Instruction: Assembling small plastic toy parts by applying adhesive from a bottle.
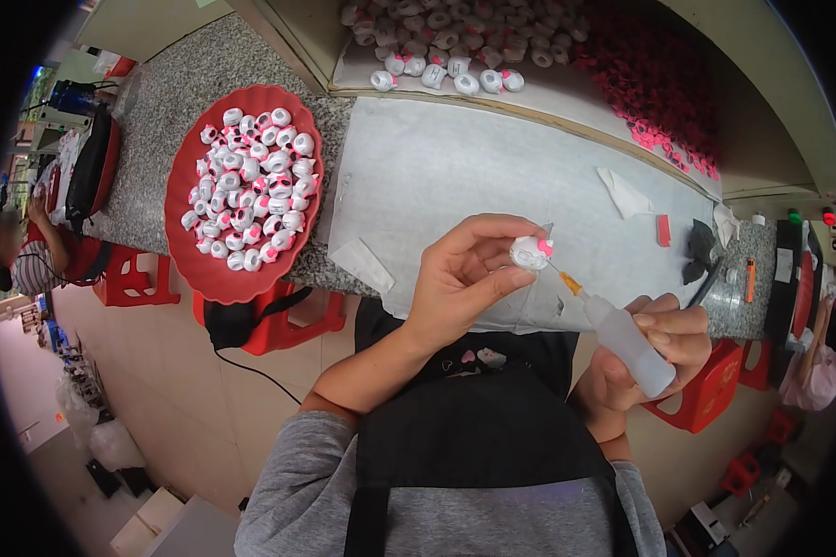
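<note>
With left hand (462,278), pinching figurine (527,253) between thumb and fingertips, parted only by its width. With right hand (680,339), holding bottle (630,343) in a close curl of fingers and thumb.

For figurine: held up over near part of white sheet (437,158) on the surface (141,153), well right of dish (237,290). Judged light, stiff, perhaps slippery; best taken by white sides, clear of pink. Compact, without clear long axis; showing pink toward upper right.

For bottle: judged light, soft-walled, yielding to squeeze; best taken around mid-body, away from needle (557,272), likely easy to bend. Slanting lengthwise from base at lower right to needle at upper left, aimed at figurine. Contact at tip: cannot tell.
</note>
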Tool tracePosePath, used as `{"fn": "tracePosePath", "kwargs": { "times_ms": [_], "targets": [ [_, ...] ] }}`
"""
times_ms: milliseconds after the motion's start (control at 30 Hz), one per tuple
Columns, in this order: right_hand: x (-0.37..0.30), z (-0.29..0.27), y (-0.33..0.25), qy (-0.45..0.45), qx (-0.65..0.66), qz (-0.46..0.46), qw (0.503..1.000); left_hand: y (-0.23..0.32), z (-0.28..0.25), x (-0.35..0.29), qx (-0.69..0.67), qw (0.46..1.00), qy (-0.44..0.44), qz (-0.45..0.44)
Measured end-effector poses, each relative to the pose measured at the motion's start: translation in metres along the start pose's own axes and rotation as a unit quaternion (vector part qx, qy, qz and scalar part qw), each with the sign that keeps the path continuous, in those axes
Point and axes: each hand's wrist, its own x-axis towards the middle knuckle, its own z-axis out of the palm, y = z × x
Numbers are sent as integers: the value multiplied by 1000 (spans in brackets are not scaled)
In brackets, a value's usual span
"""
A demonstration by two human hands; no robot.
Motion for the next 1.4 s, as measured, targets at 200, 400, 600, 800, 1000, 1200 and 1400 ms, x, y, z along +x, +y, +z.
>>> {"fn": "tracePosePath", "kwargs": {
  "times_ms": [200,400,600,800,1000,1200,1400],
  "targets": [
    [0,-1,0,-8,-5,-7,1000,-2,-1,-1,6,1000,-7,-3],
    [0,0,-3,-23,13,14,1000,-4,0,0,13,1000,-9,-4],
    [0,0,-2,-19,15,15,1000,-4,-1,1,32,999,-29,23],
    [-1,2,-2,-26,22,5,999,-7,-4,1,155,982,-45,96],
    [-2,2,-2,-46,16,-1,999,-5,-4,0,191,976,-46,94],
    [-1,-2,1,-36,20,9,999,-5,-2,2,198,974,-42,101],
    [7,-7,5,0,47,70,996,-4,-5,4,155,984,-20,88]
  ]
}}
